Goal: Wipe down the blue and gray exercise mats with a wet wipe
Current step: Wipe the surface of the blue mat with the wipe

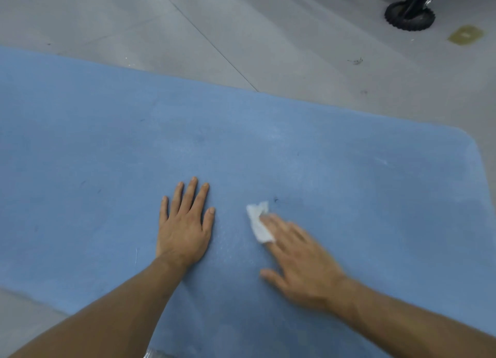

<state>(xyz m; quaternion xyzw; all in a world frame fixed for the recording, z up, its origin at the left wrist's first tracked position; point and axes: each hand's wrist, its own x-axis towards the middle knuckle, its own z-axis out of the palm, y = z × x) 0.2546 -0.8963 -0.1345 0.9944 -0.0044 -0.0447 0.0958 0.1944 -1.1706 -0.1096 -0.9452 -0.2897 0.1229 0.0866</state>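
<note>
the grey floor (295, 49) carries the blue mat (107, 143), which fills most of the view with its rounded corner at the right; the grey mat is not in view. the left hand (183, 231) lies flat and open on the mat near its middle, fingers straight and pointing far, likely pinning the mat so it does not creep. the right hand (300, 263), blurred, is also open, its straight fingers pressing the white wipe (259, 223) down onto the mat just right of the left hand. the wipe is bunched small, so each pass probably covers a narrow band. spreading it flatter under the whole palm side of the fingers would clean more per stroke. work in overlapping lanes from far to near, press evenly, and shift the bracing hand off the patches not yet wiped. a pale dusty patch (268, 135) further off and a dark speck (276, 200) just beyond the wipe look worth a firmer second pass.
</note>
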